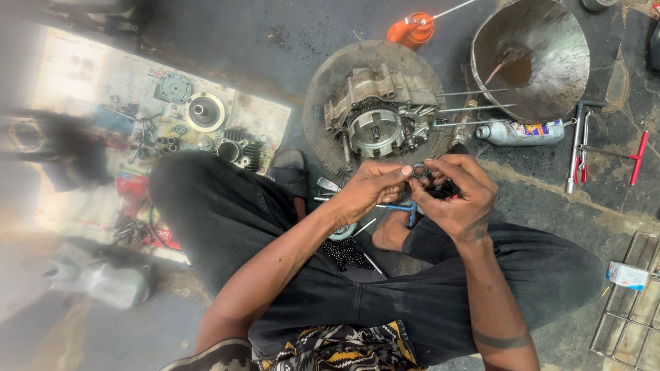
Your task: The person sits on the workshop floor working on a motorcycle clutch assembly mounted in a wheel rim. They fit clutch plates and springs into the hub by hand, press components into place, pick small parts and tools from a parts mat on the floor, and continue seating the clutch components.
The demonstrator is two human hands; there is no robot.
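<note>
Two hands are meeting over the lap, pinching one small dark ring (pixel 420 170) between them. Left hand (pixel 368 189) is curling closed, thumb and forefinger gripping the ring's left edge. Right hand (pixel 459 196) is closing on the ring's right side, fingers bent around it; a blue-handled tool (pixel 405 207) is showing just beneath, whether it is gripped I cannot tell.

Just beyond the hands, an engine case (pixel 381 110) is sitting on a worn tyre (pixel 323 103), its clutch side open and long studs (pixel 474 108) sticking out to the right. Judging from this, the engine is well stripped down; many parts are lying loose, so much work is remaining, though whether the ring is coming off or going on cannot be told.

Farther out:
- a clear plastic bottle (pixel 519 132) with a multicoloured label is lying on its side right of the tyre;
- an orange oil can (pixel 410 30) is standing behind the tyre;
- a metal basin (pixel 543 48) is holding brown liquid;
- a red T-handle wrench (pixel 636 158) is lying far right;
- a small white carton (pixel 627 275) is resting on a wire rack (pixel 629 323);
- a printed sheet (pixel 82 82) at left is carrying a cylinder (pixel 237 151) and small parts.
</note>
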